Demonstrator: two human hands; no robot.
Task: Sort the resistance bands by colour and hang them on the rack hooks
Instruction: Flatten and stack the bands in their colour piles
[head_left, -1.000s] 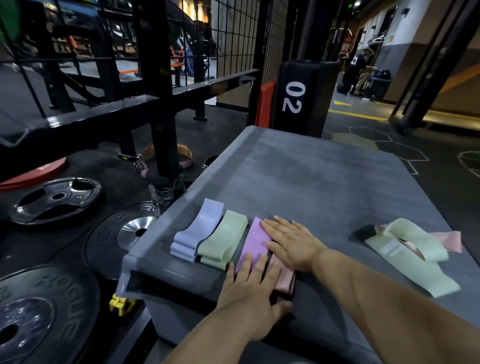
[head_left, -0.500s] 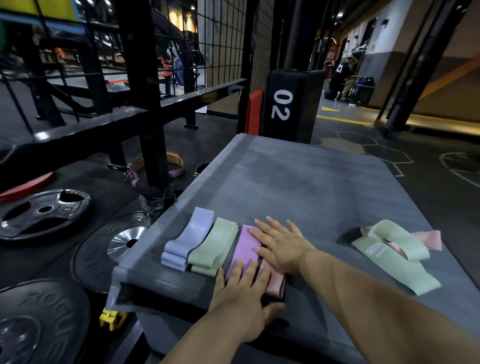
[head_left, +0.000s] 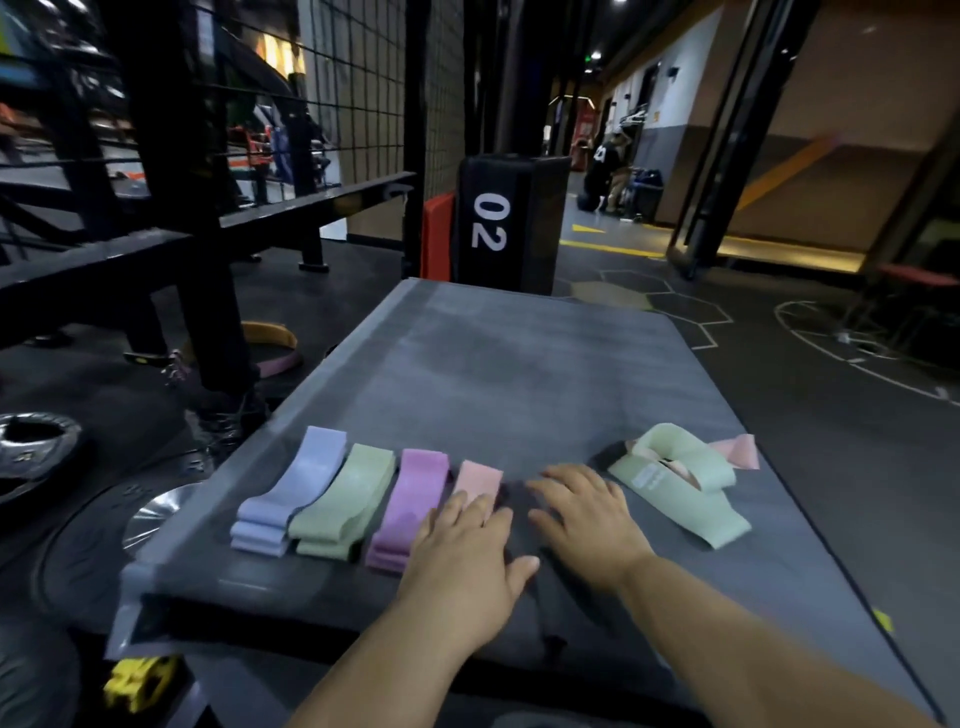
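Note:
Four folded stacks of bands lie in a row near the front left of the grey platform (head_left: 519, 364): lavender bands (head_left: 296, 488), green bands (head_left: 348, 499), purple bands (head_left: 410, 504) and pink bands (head_left: 478, 480). My left hand (head_left: 467, 551) lies flat with straight fingers on the near end of the pink bands. My right hand (head_left: 587, 512) rests flat on the platform just right of the pink bands, holding nothing. A loose tangle of green band (head_left: 680, 493) and pink band (head_left: 737, 452) lies further right.
Weight plates (head_left: 36, 452) lie on the floor at left beside a black rack frame (head_left: 171, 208). A black pad marked 02 (head_left: 498, 223) stands beyond the platform's far edge. A yellow and a pink loop (head_left: 270, 348) lie on the floor. A person stands far off.
My right hand has come off the pink and purple bands and moved right onto the bare platform. My left hand has shifted right onto the pink bands. The camera has tilted.

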